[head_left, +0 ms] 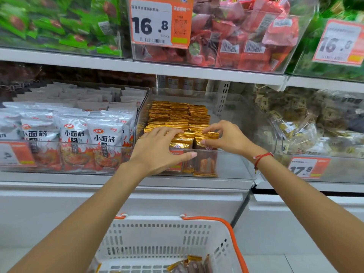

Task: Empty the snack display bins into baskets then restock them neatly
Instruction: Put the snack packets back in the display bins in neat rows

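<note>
Shop shelf (137, 68), clear bin (232, 160) of gold packets (178, 113). Left hand (157, 148) flat on front row, fingers straight; right hand (226, 137) pinching one packet (206, 135). White basket (157, 237) below.

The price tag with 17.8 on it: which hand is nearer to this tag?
The right hand. It rests on the gold packets in the middle bin, up and left of the price tag. The left hand lies farther left, on the same packets.

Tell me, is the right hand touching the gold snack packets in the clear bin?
Touching. The head view shows the right hand pinching a gold snack packet between thumb and fingertips at the front of the clear bin.
</note>
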{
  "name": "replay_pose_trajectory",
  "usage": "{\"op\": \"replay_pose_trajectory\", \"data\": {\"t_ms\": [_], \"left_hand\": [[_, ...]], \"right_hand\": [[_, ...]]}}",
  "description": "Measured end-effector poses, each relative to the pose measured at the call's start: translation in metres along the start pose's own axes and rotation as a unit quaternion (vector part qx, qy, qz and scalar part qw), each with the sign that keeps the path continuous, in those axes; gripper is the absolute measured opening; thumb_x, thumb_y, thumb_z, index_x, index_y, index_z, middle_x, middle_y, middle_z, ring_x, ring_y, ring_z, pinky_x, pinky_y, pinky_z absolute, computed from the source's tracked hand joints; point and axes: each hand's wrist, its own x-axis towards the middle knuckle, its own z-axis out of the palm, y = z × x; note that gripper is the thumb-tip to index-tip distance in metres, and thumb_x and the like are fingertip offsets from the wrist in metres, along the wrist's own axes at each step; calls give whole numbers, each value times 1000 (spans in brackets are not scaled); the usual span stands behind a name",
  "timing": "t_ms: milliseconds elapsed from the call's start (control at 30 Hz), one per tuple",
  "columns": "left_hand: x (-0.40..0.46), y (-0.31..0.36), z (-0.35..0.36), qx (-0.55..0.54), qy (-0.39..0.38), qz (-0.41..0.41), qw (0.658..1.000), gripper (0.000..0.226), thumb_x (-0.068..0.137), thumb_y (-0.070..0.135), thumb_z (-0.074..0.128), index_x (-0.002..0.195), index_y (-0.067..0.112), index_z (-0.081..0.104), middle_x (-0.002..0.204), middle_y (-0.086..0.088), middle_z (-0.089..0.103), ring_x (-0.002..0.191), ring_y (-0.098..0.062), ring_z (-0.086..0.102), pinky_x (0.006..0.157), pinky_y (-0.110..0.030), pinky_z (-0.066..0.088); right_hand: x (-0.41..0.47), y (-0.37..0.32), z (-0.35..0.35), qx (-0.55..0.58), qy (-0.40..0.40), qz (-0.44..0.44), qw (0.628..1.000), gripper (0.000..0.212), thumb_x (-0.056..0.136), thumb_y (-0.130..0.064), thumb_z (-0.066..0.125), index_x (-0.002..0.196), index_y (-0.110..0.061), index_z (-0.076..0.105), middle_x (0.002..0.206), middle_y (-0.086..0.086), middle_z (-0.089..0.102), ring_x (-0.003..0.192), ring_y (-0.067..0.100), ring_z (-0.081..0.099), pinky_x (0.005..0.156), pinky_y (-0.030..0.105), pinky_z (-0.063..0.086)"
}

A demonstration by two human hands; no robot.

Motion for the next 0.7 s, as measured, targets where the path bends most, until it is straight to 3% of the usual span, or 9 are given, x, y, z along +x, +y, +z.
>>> {"op": "replay_pose_trajectory", "data": {"t_ms": [133, 200, 300, 367, 433, 533, 600, 700], "left_hand": [[1, -1, 1, 13, -2, 3, 1000, 94, 70, 94, 23, 145, 38, 33, 149, 11, 40, 136, -13, 36, 105, -42, 40], [-1, 1, 2, 19, 16, 5, 1000, 92, 74, 91, 27, 145, 34, 34, 148, 9, 42, 136, -13, 37, 106, -41, 38], [-5, 7, 2, 30, 98, 32, 994, 83, 85, 79, 32, 144, 22, 41, 148, 2, 45, 139, -17, 36, 116, -41, 25], [-17, 11, 0, 20, 193, 71, 978, 65, 92, 61, 44, 139, 15, 49, 143, -3, 50, 137, -20, 40, 119, -41, 22], [-44, 11, 4, -7, 296, 84, 952, 45, 92, 37, 56, 130, 11, 57, 136, -4, 56, 130, -21, 46, 114, -39, 29], [-106, -7, 33, -34, 354, -9, 934, 33, 89, 21, 57, 119, 8, 63, 124, -6, 63, 117, -23, 50, 103, -38, 37], [-150, -27, 61, -32, 318, -105, 942, 34, 90, 21, 53, 119, 8, 63, 123, -8, 63, 115, -26, 51, 99, -41, 38], [-211, -58, 98, -12, 213, -246, 946, 43, 87, 21, 53, 128, 7, 55, 131, -12, 57, 119, -32, 47, 102, -48, 35]], "right_hand": [[-8, -4, -1, -36, -12, -21, 999, 39, 88, -36, 69, 124, -22, 64, 128, 0, 60, 121, 15, 47, 100, 37, 42], [-19, -1, 2, -60, 50, -42, 996, 41, 87, -36, 68, 125, -23, 63, 128, 3, 58, 122, 19, 47, 101, 38, 42], [-53, -9, 9, -56, 153, -140, 977, 27, 87, -31, 70, 112, -22, 69, 117, 0, 60, 113, 16, 50, 92, 29, 43], [-79, -17, 15, -70, 154, -205, 964, 20, 88, -32, 67, 104, -21, 71, 110, -2, 62, 106, 15, 53, 83, 26, 44], [-98, -17, 26, -89, 109, -242, 960, 20, 91, -36, 60, 101, -22, 71, 103, -5, 64, 98, 14, 57, 74, 25, 47], [-114, -11, 59, -130, -39, -238, 962, 18, 92, -35, 56, 102, -29, 69, 99, -11, 66, 92, 9, 59, 66, 22, 44], [-118, -4, 93, -156, -175, -181, 955, 19, 96, -35, 53, 109, -32, 66, 102, -12, 66, 94, 9, 59, 67, 22, 38], [-127, 19, 157, -189, -339, -95, 917, 26, 97, -31, 49, 120, -30, 61, 116, -6, 64, 106, 14, 58, 86, 27, 45]]}}
